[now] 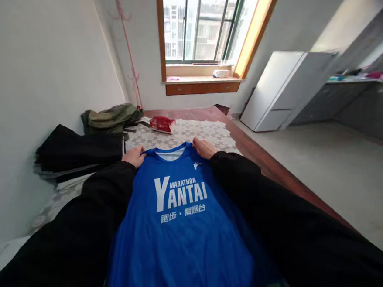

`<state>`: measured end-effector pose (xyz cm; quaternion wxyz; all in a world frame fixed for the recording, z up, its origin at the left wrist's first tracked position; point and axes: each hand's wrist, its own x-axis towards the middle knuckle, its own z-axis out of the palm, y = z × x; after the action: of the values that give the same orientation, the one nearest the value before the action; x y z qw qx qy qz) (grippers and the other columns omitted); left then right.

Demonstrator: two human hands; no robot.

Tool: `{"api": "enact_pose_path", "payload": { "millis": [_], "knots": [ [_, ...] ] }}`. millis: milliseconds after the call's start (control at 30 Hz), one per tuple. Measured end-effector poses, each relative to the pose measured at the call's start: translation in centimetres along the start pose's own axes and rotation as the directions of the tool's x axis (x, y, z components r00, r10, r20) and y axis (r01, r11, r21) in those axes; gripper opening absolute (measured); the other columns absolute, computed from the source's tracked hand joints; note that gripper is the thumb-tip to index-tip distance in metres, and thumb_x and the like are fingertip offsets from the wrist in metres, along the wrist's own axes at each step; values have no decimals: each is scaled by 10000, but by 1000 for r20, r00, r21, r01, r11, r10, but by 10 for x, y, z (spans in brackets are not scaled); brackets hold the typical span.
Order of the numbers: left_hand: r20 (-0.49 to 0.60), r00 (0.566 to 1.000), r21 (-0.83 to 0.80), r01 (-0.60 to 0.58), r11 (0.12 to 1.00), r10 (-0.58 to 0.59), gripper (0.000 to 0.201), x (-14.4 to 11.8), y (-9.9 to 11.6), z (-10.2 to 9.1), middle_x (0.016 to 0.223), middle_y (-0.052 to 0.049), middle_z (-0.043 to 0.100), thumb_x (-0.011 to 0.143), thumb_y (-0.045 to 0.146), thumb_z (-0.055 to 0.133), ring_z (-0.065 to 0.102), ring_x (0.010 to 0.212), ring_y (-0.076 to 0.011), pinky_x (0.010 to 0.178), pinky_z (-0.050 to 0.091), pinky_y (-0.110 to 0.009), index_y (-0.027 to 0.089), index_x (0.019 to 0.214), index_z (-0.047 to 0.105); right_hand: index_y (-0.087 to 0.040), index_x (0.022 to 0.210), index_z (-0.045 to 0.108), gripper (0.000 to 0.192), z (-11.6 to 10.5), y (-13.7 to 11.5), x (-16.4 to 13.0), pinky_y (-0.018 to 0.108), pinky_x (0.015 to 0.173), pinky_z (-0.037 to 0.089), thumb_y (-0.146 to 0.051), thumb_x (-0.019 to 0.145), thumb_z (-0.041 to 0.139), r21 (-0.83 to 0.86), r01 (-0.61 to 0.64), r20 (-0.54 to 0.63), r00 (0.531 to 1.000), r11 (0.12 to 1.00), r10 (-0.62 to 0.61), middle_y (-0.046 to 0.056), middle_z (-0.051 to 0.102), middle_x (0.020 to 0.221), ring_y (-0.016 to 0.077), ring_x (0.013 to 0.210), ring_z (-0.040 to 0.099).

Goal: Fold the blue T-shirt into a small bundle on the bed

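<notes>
Black sleeves (98, 211): we see 2 of them nearest to us, reaching forward, 1 along each side of the blue shirt (185, 244);
Shirt: it is spread between the sleeves, front side up, with the collar (171, 159) at the far end; its hem we cannot tell clearly at the lower edge of our view;
White print (182, 196): we read "MARATHON YANTAI", with 1 line of Chinese characters below it;
Left hand (134, 156): the fingers are closed on the cloth of 1 shoulder of the shirt, beside the collar;
Right hand (205, 148): the fingers grasp the other shoulder, also beside the collar;
Patterned cloth (207, 131): it covers part of a red-brown surface (261, 158), beyond the hands;
Dark folded cloth (80, 147): it lies in a pile near the left hand, by the wall;
Red packet (163, 124): it lies on the patterned cloth, beyond the collar;
Olive bag (111, 117): it is slumped behind the pile;
White cabinet (279, 89): we see it on the floor, well apart on the right;
Pink stand (128, 43): it is upright near the far corner;
Window (199, 25): it is in the far wall, with 1 white item (221, 73) on the sill.
</notes>
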<state>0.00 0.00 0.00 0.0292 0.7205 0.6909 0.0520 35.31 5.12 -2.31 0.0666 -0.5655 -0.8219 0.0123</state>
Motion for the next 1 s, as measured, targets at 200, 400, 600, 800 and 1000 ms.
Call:
{"api": "enact_pose_path", "payload": {
  "millis": [200, 400, 600, 800, 1000],
  "knots": [
    [-82, 995, 22, -62, 998, 64, 431, -10, 13, 6, 1360, -158, 625, 960, 281, 507, 610, 1207, -333, 966, 492, -416, 188, 1380, 526, -167, 1221, 553, 237, -10, 4, -7, 395, 893, 447, -266, 1009, 515, -9, -1, -40, 999, 1000, 0, 179, 646, 1276, 324, 1140, 594],
    [-66, 966, -49, -254, 966, 251, 447, -103, -22, -13, 1352, -132, 628, 953, 436, 471, 596, 1224, -332, 1053, 474, -465, 198, 1296, 632, -207, 1217, 618, 399, -41, 54, -112, 451, 955, 465, -481, 928, 623, -49, 62, -112, 991, 997, -68, 152, 599, 1259, 345, 1142, 569],
    [-5, 985, -203, -167, 965, 170, 643, -185, -74, 6, 1358, -139, 636, 888, 703, 454, 602, 1239, -386, 1076, 477, -563, 239, 1269, 683, -284, 1417, 551, 457, -39, 86, -191, 347, 817, 502, -254, 966, 484, 12, 238, 70, 969, 971, -239, 77, 647, 1056, 241, 935, 644],
    [-39, 980, -308, -198, 930, 196, 655, -190, -106, 20, 1479, -128, 569, 906, 711, 428, 508, 1386, -354, 1201, 370, -538, 237, 1295, 659, -213, 908, 688, 278, -37, 108, -181, 345, 800, 516, -153, 904, 416, 127, 265, 96, 956, 956, -277, 74, 675, 936, 220, 852, 651],
    [-53, 990, -230, -142, 963, 133, 685, -205, -103, 6, 1453, -171, 577, 875, 728, 465, 546, 1335, -373, 1166, 408, -555, 194, 1253, 669, -222, 1338, 615, 425, -48, 80, -190, 494, 1053, 463, -403, 958, 561, 43, 326, -108, 941, 944, -320, 152, 593, 1376, 336, 1243, 565]
  ]
}}
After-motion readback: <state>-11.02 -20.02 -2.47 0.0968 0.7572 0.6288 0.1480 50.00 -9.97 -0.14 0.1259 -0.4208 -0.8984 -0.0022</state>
